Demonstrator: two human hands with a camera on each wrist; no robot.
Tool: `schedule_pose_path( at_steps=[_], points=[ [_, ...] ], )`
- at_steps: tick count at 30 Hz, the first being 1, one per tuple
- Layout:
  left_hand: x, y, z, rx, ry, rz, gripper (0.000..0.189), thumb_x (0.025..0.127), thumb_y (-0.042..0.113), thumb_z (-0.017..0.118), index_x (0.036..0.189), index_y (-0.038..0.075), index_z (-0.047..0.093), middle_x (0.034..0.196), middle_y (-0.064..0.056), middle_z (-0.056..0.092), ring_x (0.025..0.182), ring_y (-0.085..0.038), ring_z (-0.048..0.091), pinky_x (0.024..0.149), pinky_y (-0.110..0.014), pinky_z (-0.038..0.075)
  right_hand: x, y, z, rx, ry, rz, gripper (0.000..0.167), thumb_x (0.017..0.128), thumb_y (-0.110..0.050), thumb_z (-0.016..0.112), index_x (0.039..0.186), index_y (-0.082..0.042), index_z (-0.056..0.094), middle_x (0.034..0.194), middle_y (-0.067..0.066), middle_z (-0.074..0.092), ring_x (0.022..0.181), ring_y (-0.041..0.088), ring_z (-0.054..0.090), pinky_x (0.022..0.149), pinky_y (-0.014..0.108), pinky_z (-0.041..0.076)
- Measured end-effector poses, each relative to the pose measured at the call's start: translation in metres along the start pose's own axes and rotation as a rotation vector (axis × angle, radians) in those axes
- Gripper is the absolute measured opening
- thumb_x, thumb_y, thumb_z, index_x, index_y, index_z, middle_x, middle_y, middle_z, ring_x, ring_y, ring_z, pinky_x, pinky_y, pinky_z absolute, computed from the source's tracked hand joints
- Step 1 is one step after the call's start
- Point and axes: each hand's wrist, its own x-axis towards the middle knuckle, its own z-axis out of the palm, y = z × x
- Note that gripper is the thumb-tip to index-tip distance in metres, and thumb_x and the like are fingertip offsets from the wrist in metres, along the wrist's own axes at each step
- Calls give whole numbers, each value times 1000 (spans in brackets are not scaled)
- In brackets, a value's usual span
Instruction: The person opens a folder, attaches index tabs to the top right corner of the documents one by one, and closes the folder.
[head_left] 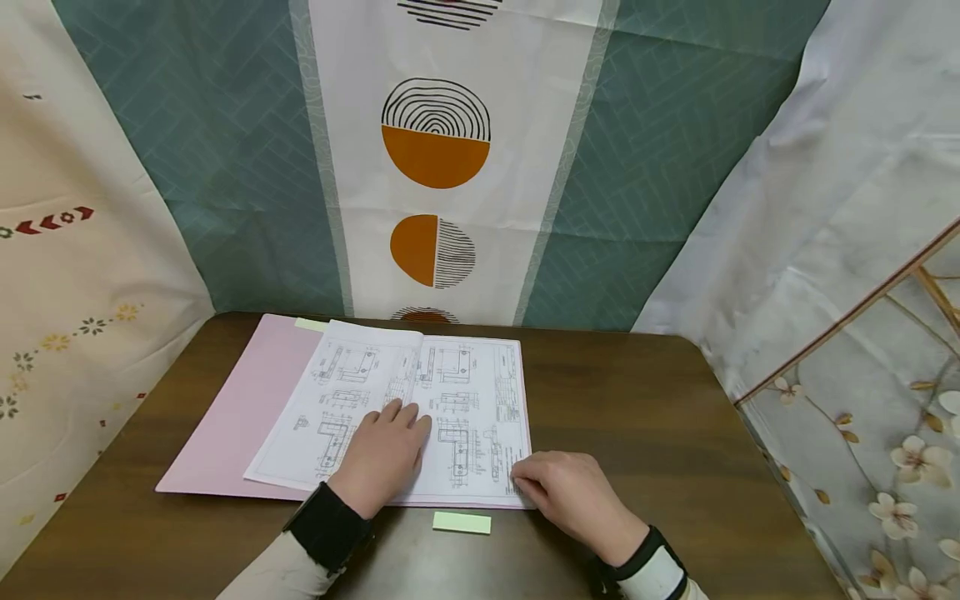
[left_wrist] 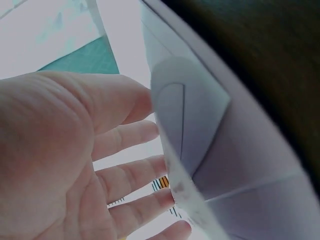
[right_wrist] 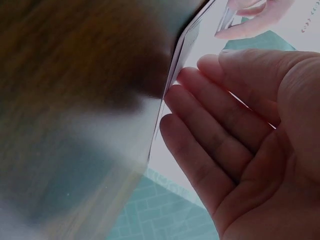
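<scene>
A bound set of technical drawings [head_left: 480, 362] lies open inside a pink folder [head_left: 232, 425] on the table. My left hand [head_left: 382, 458] rests on the pages near the fold, its fingers stretched out. In the left wrist view, the fingertips of that hand [left_wrist: 120, 160] touch the paper, and a lifted sheet edge [left_wrist: 200, 125] curves beside them. At the lower right corner of the right-hand page, my right hand [head_left: 573, 496] touches the edge with its fingertips. The right wrist view shows this hand's [right_wrist: 240, 135] fingers fairly straight along the folder's edge, the thumb near the index finger.
A pale green strip [head_left: 462, 522] lies on the brown wooden table [head_left: 622, 400] in front of the folder. Another green tab [head_left: 311, 325] shows at the folder's top edge. Patterned cloth [head_left: 480, 192] hangs behind the table, with more cloth at both sides.
</scene>
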Motion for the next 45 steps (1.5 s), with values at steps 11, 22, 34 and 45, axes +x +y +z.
schedule_pose_path(
  at_steps=[11,22,34,45],
  points=[
    [-2,4,2,22,154,67,32,96,19,86,124,7,76,125,-18,72,123,-41,63,104,-65,49,-3,1,1,-2,-1,-15,5,99,-21,86,104,-21,85,95,-11,78,76,1,62,69,29,56],
    [-20,17,-3,-142,132,313,33,94,22,89,122,9,78,115,-5,74,107,-26,69,98,-44,57,-4,1,2,0,-15,2,6,98,-21,87,104,-19,84,93,-10,78,73,2,58,69,28,54],
    [-33,26,-8,-252,-47,424,35,88,43,95,106,20,76,91,13,55,83,-7,46,73,-25,43,-4,1,3,-7,-9,-3,8,98,-20,86,106,-19,85,94,-10,78,76,2,61,72,31,58],
    [-34,26,-6,-226,-70,401,34,86,36,98,105,20,74,91,12,55,81,-8,46,70,-25,43,-4,-1,2,-10,-11,0,6,98,-20,87,104,-19,85,91,-10,76,72,2,57,69,29,54]
  ],
)
